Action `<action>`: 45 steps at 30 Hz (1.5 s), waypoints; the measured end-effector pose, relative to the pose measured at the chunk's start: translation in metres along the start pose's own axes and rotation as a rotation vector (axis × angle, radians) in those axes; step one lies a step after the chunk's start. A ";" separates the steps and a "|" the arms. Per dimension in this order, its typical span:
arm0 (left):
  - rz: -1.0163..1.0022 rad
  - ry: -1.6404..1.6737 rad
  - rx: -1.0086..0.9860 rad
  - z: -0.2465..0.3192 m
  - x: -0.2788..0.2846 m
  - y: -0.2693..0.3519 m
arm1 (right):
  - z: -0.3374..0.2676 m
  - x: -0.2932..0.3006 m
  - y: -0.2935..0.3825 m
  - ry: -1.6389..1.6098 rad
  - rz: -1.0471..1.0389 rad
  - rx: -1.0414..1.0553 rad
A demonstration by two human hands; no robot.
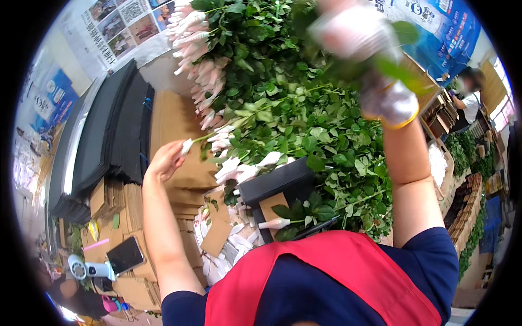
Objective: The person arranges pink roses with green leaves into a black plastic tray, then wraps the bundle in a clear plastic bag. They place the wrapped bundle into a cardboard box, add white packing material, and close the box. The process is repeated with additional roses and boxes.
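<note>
My bare left hand [165, 161] grips a rose by its white-netted bud [186, 146], and its green stem runs right towards the pile. My right hand [389, 100], in a grey-white glove with a yellow cuff, is raised over the right side of the rose pile [285, 106]. Blurred leaves cover its fingers, so its hold cannot be told. Just above it is a blurred white shape [352, 32], apparently another person's gloved hand. Netted buds line the pile's left edge. A single netted rose [275, 223] lies near my apron, beside a black corrugated block [277, 181].
Stacked black sheets [110, 126] and cardboard [171, 122] stand at left. A phone [125, 255] and a handheld fan [91, 269] lie on cardboard at lower left. White net sleeves and scraps [236, 240] lie before me. Another person [471, 100] stands at far right.
</note>
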State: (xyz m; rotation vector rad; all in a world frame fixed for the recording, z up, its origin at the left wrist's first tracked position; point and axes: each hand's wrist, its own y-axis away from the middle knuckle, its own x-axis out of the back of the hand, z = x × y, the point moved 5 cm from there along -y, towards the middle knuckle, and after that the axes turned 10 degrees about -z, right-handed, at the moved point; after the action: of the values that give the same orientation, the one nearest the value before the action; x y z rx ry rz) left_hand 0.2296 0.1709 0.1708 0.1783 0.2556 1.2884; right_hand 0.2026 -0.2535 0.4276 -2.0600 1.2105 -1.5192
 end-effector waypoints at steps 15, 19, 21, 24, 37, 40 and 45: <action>-0.059 -0.755 -0.395 -0.124 -0.222 0.111 | -0.034 0.051 0.069 0.474 -0.326 -0.251; -0.097 -0.709 -0.185 -0.177 -0.236 0.094 | -0.080 0.083 0.092 0.668 -0.383 -0.240; -0.074 -0.634 -0.081 -0.195 -0.232 0.099 | -0.069 0.053 0.103 0.620 -0.471 -0.185; -0.032 -0.366 -0.084 -0.219 -0.226 0.102 | -0.042 -0.042 0.137 0.510 -0.728 -0.201; 0.007 -0.050 -0.005 -0.237 -0.212 0.125 | 0.081 -0.264 0.320 -0.477 -1.080 -0.410; 0.181 -0.337 0.040 -0.238 -0.158 0.156 | 0.074 -0.266 0.314 -0.491 -1.126 -0.472; 0.076 -0.348 -0.137 -0.154 -0.212 0.132 | 0.071 -0.270 0.309 -0.580 -1.050 -0.576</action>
State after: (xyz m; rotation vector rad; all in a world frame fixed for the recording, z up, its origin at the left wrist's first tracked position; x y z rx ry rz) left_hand 0.0093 0.0012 0.0782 0.2930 -0.1376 1.3205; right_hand 0.1073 -0.2449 0.0221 -3.4969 0.3010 -0.6814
